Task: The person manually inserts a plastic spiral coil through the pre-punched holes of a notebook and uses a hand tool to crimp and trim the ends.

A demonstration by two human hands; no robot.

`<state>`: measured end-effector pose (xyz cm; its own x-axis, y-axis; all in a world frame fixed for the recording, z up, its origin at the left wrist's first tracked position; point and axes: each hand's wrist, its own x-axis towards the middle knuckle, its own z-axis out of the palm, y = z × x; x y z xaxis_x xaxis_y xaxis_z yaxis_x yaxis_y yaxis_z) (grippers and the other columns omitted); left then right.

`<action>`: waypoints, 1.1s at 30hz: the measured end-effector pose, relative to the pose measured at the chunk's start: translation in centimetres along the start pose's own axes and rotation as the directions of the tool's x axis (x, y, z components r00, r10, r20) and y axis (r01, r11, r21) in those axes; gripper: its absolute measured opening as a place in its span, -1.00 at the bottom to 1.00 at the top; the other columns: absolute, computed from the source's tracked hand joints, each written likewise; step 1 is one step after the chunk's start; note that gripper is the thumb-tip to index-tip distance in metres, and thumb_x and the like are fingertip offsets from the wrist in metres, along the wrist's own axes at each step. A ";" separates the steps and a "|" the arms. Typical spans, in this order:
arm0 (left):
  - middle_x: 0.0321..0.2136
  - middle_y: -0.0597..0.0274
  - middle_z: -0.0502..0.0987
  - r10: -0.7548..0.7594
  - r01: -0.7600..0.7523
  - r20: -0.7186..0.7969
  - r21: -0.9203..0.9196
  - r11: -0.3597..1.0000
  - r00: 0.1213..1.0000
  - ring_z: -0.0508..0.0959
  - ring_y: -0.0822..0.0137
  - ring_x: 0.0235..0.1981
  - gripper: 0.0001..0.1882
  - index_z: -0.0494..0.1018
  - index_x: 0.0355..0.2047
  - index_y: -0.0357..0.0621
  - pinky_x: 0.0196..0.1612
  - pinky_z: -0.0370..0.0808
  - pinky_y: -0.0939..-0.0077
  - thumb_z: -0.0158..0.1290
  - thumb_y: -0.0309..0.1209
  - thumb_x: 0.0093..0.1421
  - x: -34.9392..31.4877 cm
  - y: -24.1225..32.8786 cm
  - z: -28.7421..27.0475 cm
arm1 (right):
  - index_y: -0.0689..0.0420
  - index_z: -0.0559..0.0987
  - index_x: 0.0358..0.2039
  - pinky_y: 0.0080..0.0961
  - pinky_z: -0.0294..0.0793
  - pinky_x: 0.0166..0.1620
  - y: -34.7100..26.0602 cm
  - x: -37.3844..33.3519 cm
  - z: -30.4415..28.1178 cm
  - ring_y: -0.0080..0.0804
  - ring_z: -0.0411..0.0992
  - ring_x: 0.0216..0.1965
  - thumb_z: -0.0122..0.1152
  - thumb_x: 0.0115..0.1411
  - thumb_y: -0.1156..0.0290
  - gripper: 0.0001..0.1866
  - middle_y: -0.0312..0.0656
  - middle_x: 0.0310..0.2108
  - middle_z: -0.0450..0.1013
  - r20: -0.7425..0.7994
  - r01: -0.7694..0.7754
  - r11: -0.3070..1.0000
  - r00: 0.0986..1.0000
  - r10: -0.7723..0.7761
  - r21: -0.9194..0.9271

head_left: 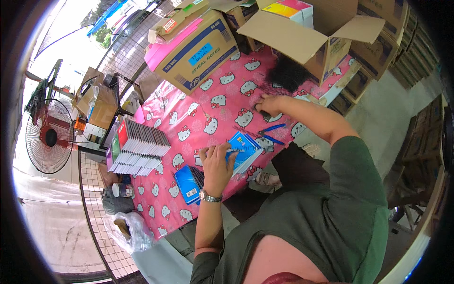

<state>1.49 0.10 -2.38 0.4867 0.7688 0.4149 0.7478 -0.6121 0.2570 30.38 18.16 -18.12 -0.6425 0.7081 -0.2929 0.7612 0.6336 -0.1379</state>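
Observation:
My left hand (217, 165), with a metal watch on the wrist, rests at the left edge of a blue-covered notebook (246, 147). Its thumb lies on the cover and its fingers bend beside it. Farther off, my right hand (270, 105) is closed with fingers curled down around something dark, too hidden to name. Just beyond it lies a heap of black wire spirals (287, 75). Blue-handled pliers (272, 137) and a loose spiral (247, 131) lie between my hands. Left of my left wrist, blue spiral notebooks (188, 185) lie on the pink patterned tablecloth (156, 203).
Stacked notebooks (139, 146) stand at the table's left. A closed carton (196, 54) and an open carton (302, 42) with books stand at the far side. A fan (49, 136) is at far left, and a plastic bag (130, 232) hangs near the left table edge.

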 end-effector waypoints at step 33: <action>-0.26 0.12 0.48 -0.196 0.192 -0.072 -0.060 0.980 0.978 0.41 0.02 -0.15 -0.49 0.43 -0.25 -0.20 -0.02 0.29 0.12 0.37 -0.14 -0.05 -0.9 -1.2 0.6 | 0.25 0.53 -0.04 -0.39 0.33 0.11 -13.3 -4.9 -13.3 -0.29 0.39 0.03 0.33 0.07 -0.07 -0.34 -0.08 -0.04 0.41 -0.121 0.306 0.370 0.886 -0.447 0.877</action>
<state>0.45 0.28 -3.56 0.2969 0.8587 0.4178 0.7989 -0.4630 0.3840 22.26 10.43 -2.24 -0.9204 0.3818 -0.0835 0.1620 0.1782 -0.9706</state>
